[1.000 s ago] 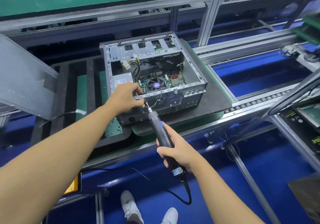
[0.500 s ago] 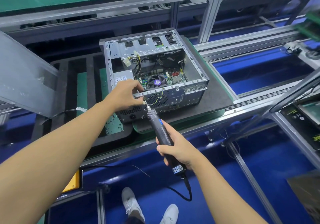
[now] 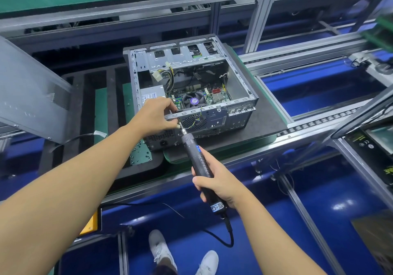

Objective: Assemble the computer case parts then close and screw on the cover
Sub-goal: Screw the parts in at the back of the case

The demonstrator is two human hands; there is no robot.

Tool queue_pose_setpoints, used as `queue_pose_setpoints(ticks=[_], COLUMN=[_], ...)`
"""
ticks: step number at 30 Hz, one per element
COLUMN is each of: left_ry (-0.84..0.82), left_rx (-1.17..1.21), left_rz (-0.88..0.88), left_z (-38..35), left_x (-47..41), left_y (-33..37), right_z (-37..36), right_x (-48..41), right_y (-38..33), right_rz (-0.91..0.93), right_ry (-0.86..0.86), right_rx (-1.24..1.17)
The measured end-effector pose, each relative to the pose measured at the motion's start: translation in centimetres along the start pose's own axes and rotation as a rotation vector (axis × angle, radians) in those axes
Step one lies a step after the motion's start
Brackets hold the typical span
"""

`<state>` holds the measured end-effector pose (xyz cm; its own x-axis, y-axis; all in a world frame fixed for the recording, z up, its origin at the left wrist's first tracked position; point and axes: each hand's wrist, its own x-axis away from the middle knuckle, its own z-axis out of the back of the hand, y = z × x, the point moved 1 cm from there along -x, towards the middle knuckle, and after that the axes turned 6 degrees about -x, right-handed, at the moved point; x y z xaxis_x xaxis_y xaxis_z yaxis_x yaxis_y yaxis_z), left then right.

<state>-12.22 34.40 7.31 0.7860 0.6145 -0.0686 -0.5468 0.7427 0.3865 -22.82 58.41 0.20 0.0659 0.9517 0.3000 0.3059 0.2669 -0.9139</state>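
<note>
The open computer case [image 3: 238, 113] sat on the conveyor's dark mat [image 3: 270, 123], the left hand [image 3: 156, 115] pinching at the bit tip by its rear edge, the right hand [image 3: 214, 181] clenched round the electric screwdriver [image 3: 197, 162], whose tilted bit might skid and nip those fingers.

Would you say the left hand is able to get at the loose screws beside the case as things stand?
Probably yes: the screws lie uncovered on the green pad beside that forearm. But the left hand grips the case rim by the screwdriver tip, so it must let go first.
</note>
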Motion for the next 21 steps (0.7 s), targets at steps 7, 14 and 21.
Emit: queue_pose_setpoints(ticks=[7,14,21], left_ry=[-0.01,-0.015,0.005], left_rx=[0.002,0.024,0.041], left_rz=[0.008,0.011,0.005], left_z=[0.16,0.18,0.11], left_x=[-0.04,-0.03,-0.06], left_y=[0.02,-0.06,-0.1], right_z=[0.13,0.06,0.03], right_x=[-0.06,-0.16,-0.12], right_y=[0.14,-0.05,-0.15], right_rz=[-0.011,-0.019,-0.02], right_ry=[-0.002,-0.014,-0.004], right_rx=[-0.055,-0.042,-0.014])
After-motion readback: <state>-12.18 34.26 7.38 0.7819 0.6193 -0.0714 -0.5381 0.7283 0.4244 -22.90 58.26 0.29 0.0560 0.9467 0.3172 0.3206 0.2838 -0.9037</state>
